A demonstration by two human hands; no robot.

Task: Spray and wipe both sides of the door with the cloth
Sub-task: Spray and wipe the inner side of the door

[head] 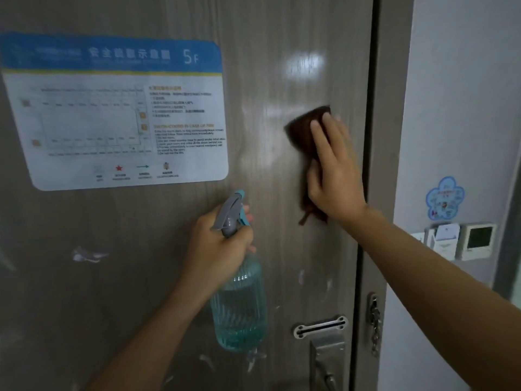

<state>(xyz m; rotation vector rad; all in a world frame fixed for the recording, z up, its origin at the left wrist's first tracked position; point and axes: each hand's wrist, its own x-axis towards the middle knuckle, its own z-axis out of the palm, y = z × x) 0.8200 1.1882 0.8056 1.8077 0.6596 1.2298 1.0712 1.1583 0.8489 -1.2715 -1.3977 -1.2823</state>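
A grey-brown wood-grain door [169,249] fills most of the head view and stands closed. My right hand [335,170] presses a dark brown cloth [303,131] flat against the door's upper right area, near the door's edge. My left hand [217,249] grips the neck of a teal ribbed spray bottle [239,303] with a grey trigger head, held upright just in front of the door's middle. White smears and streaks show on the door's lower part.
A blue-and-white evacuation plan sheet [115,114] is stuck on the door at upper left. A metal latch plate [321,327], a handle below it and a door chain [374,323] sit at lower right. The white wall to the right carries a sticker [445,198] and switch panels [476,241].
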